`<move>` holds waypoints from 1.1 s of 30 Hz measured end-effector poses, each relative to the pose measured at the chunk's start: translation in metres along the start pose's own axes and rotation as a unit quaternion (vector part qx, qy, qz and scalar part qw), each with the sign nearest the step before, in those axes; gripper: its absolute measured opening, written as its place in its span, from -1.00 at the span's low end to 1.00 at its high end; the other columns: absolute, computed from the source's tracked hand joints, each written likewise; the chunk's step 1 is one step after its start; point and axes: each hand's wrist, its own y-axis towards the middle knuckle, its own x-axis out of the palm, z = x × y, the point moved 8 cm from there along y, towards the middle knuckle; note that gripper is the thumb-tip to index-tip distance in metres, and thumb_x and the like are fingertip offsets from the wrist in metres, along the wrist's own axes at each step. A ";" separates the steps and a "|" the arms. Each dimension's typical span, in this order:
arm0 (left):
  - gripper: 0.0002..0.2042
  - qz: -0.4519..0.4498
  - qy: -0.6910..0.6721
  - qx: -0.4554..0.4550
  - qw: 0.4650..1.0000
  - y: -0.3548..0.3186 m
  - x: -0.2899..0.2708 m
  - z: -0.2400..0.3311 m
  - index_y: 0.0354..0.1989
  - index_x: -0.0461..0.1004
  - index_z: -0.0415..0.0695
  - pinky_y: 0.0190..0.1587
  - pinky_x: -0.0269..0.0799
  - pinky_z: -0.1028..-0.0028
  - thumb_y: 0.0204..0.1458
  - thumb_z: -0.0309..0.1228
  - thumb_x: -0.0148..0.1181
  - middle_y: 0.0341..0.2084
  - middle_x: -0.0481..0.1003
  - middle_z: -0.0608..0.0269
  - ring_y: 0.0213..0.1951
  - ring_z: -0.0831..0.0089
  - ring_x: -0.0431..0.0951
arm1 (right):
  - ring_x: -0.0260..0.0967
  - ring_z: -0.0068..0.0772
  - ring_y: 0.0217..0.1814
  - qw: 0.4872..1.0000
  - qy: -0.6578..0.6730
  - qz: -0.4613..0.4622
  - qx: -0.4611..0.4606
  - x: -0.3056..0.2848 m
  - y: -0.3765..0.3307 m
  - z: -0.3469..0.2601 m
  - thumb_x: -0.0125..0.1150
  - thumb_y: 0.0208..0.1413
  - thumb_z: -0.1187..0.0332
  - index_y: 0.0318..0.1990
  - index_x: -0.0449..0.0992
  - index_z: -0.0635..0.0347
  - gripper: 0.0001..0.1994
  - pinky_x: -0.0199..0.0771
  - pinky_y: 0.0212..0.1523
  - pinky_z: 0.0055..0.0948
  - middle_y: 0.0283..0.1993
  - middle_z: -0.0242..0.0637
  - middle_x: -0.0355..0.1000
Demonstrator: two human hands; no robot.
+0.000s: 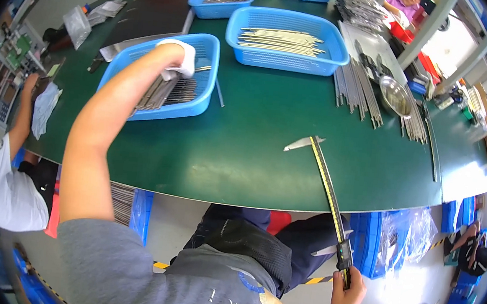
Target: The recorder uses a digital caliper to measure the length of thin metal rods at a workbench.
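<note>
Currently gripping calipers [332,203] with right hand [348,295], near right; with white-gloved left hand [186,62] inside blue basket [185,110] of metal rods [158,92], left, cannot tell whether grasping.

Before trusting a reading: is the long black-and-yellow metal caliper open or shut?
The caliper is open: its jaws stand far apart along its length.

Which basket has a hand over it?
The leftmost blue basket on the table, with grey rods: the left hand is over it; the others have none.
</note>
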 end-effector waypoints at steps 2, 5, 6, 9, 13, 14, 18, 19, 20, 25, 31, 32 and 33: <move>-0.86 -0.002 -0.184 -0.018 0.983 0.005 0.004 -0.017 -0.51 0.47 -0.34 -0.64 0.50 0.30 -0.21 -0.49 0.15 -0.68 0.46 0.04 -0.65 0.27 0.52 | 0.19 -0.35 -0.66 1.000 0.009 0.005 0.020 0.000 -0.002 0.001 0.34 -0.10 0.36 -0.25 0.45 0.35 -0.70 0.18 -0.60 -0.46 -0.60 -0.21 0.29; -0.86 -0.054 -0.380 -0.012 0.923 -0.011 -0.005 -0.030 -0.30 0.40 -0.26 -0.62 0.49 0.34 -0.08 -0.57 0.10 -0.64 0.37 0.23 -0.63 0.43 0.45 | 0.21 -0.39 -0.66 0.999 0.008 0.007 0.034 0.000 0.000 0.001 0.36 -0.12 0.36 -0.23 0.46 0.35 -0.68 0.21 -0.59 -0.47 -0.59 -0.21 0.31; -0.91 -0.027 -0.392 0.029 0.919 -0.025 -0.021 -0.026 -0.35 0.39 -0.21 -0.53 0.52 0.32 -0.05 -0.53 0.10 -0.61 0.40 0.23 -0.63 0.46 0.43 | 0.23 -0.39 -0.65 0.999 0.012 -0.003 0.033 0.001 0.000 -0.001 0.36 -0.12 0.37 -0.23 0.46 0.35 -0.68 0.22 -0.59 -0.47 -0.58 -0.20 0.33; -0.86 0.112 -0.296 0.127 0.940 -0.085 -0.064 0.002 -0.27 0.39 -0.20 -0.59 0.42 0.59 0.07 -0.40 0.04 -0.57 0.36 0.34 -0.61 0.62 0.40 | 0.27 -0.39 -0.63 0.999 0.006 -0.017 0.042 0.004 0.004 -0.005 0.36 -0.13 0.39 -0.24 0.46 0.34 -0.69 0.26 -0.58 -0.46 -0.55 -0.19 0.36; -0.86 0.168 -0.270 0.448 0.836 -0.168 -0.048 0.129 -0.18 0.41 -0.20 -0.48 0.37 0.63 0.10 -0.51 0.05 -0.46 0.40 0.37 -0.52 0.66 0.39 | 0.28 -0.40 -0.62 0.999 0.007 -0.004 0.039 -0.001 -0.001 0.001 0.38 -0.14 0.38 -0.23 0.46 0.34 -0.68 0.28 -0.56 -0.48 -0.55 -0.21 0.37; -0.81 0.289 -0.123 0.561 0.766 -0.203 -0.036 0.159 -0.17 0.45 -0.19 -0.43 0.44 0.49 0.01 -0.51 0.13 -0.45 0.44 0.27 -0.46 0.48 0.47 | 0.28 -0.41 -0.62 0.999 0.002 -0.008 0.045 -0.001 -0.002 0.002 0.38 -0.14 0.37 -0.23 0.46 0.33 -0.67 0.28 -0.56 -0.49 -0.54 -0.22 0.37; -0.81 0.286 -0.031 0.737 0.611 -0.259 0.058 0.228 -0.32 0.51 -0.13 -0.49 0.46 0.41 -0.19 -0.45 0.17 -0.51 0.49 0.26 -0.53 0.34 0.51 | 0.28 -0.41 -0.62 0.999 0.007 -0.004 0.035 -0.004 -0.001 -0.005 0.38 -0.13 0.36 -0.23 0.46 0.33 -0.67 0.28 -0.55 -0.49 -0.54 -0.22 0.37; -0.91 0.327 -0.113 0.756 0.555 -0.257 0.076 0.233 -0.52 0.38 -0.08 -0.60 0.35 0.41 -0.18 -0.38 0.12 -0.65 0.29 0.31 -0.61 0.43 0.39 | 0.28 -0.41 -0.62 0.999 0.002 -0.004 0.032 -0.005 -0.001 -0.006 0.38 -0.13 0.36 -0.23 0.46 0.33 -0.67 0.28 -0.55 -0.49 -0.54 -0.22 0.37; -0.91 0.347 -0.121 0.757 0.541 -0.254 0.091 0.239 -0.57 0.38 -0.05 -0.60 0.33 0.41 -0.20 -0.37 0.14 -0.68 0.28 0.33 -0.62 0.43 0.39 | 0.27 -0.41 -0.62 1.000 0.005 0.003 0.026 -0.005 -0.001 -0.007 0.38 -0.12 0.36 -0.23 0.46 0.33 -0.67 0.28 -0.55 -0.49 -0.54 -0.22 0.37; -0.86 0.367 -0.098 0.758 0.530 -0.239 0.117 0.253 -0.47 0.44 -0.08 -0.49 0.36 0.47 -0.27 -0.39 0.15 -0.59 0.33 0.36 -0.55 0.46 0.40 | 0.19 -0.46 -0.60 0.999 0.018 0.029 0.039 -0.002 -0.005 -0.010 0.31 -0.07 0.42 -0.22 0.46 0.36 -0.73 0.18 -0.54 -0.47 -0.58 -0.21 0.31; -0.82 0.341 -0.097 0.752 0.556 -0.220 0.126 0.256 -0.38 0.46 -0.12 -0.19 0.48 0.34 -0.22 -0.40 0.14 -0.54 0.37 0.32 -0.47 0.40 0.44 | 0.20 -0.42 -0.57 0.998 0.005 0.017 0.052 -0.001 -0.005 -0.011 0.29 -0.05 0.41 -0.21 0.46 0.34 -0.74 0.18 -0.52 -0.45 -0.57 -0.20 0.31; -0.82 0.345 -0.091 0.745 0.563 -0.219 0.125 0.257 -0.38 0.46 -0.12 -0.19 0.48 0.35 -0.22 -0.40 0.14 -0.54 0.36 0.32 -0.47 0.40 0.44 | 0.20 -0.42 -0.57 0.999 0.003 0.020 0.045 -0.001 -0.005 -0.013 0.29 -0.04 0.41 -0.21 0.46 0.34 -0.74 0.18 -0.52 -0.45 -0.57 -0.20 0.30; -0.82 0.349 -0.085 0.739 0.570 -0.219 0.125 0.258 -0.38 0.46 -0.12 -0.20 0.48 0.35 -0.22 -0.40 0.15 -0.54 0.36 0.32 -0.47 0.40 0.44 | 0.20 -0.41 -0.57 0.999 0.002 0.024 0.038 -0.002 -0.005 -0.015 0.28 -0.04 0.41 -0.21 0.46 0.34 -0.74 0.18 -0.52 -0.45 -0.56 -0.20 0.30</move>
